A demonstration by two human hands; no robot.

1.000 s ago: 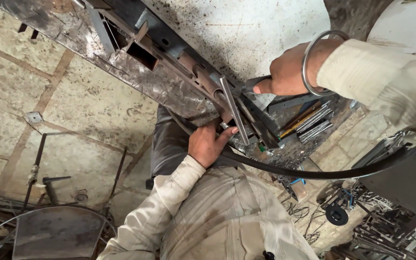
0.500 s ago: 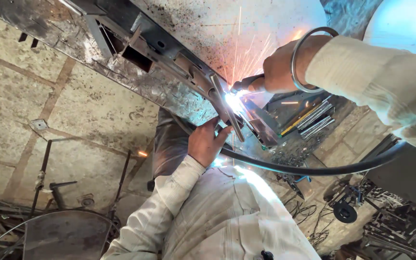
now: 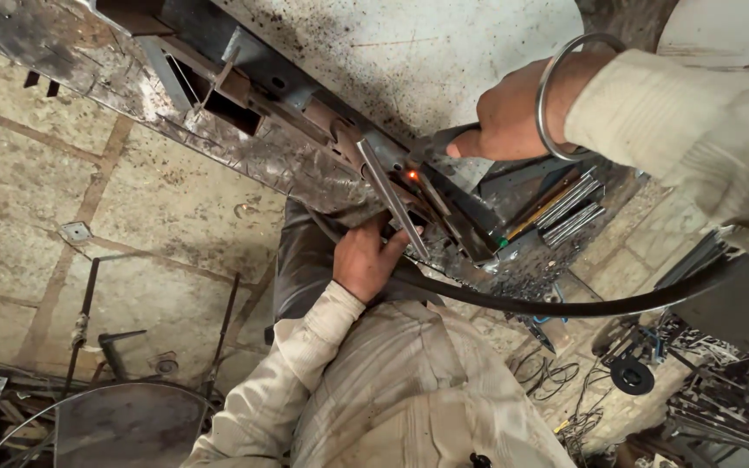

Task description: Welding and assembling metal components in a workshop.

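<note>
Closest to the camera, below the pale ribbed shirt front, the left hand (image 3: 366,260) reaches up from its cream sleeve, its grip clamped around the lower end of a thin flat grey steel strip (image 3: 392,201), holding it slanted against the work. Just beyond, the strip's upper end meets the long rusty steel channel frame (image 3: 244,95) that lies across the scorched, spatter-speckled tabletop (image 3: 426,43). A small orange glow (image 3: 411,176) sits right at that meeting point, which suggests a tack of weld is freshly laid and not yet cooled; no arc or sparks show. Judging from this, the strip is pinned at one spot only, and the rest of its length looks unjoined.

Farther up, the right hand (image 3: 513,117), a plain metal bangle (image 3: 565,95) on the wrist, has its grip closed on a dark welding electrode holder (image 3: 444,143), tip close by the glow. A thick black cable (image 3: 565,305) sweeps away under it. Beside the joint lie bundled welding rods (image 3: 565,204). Beyond, on the stone floor (image 3: 132,217), scrap and tools lie scattered.
</note>
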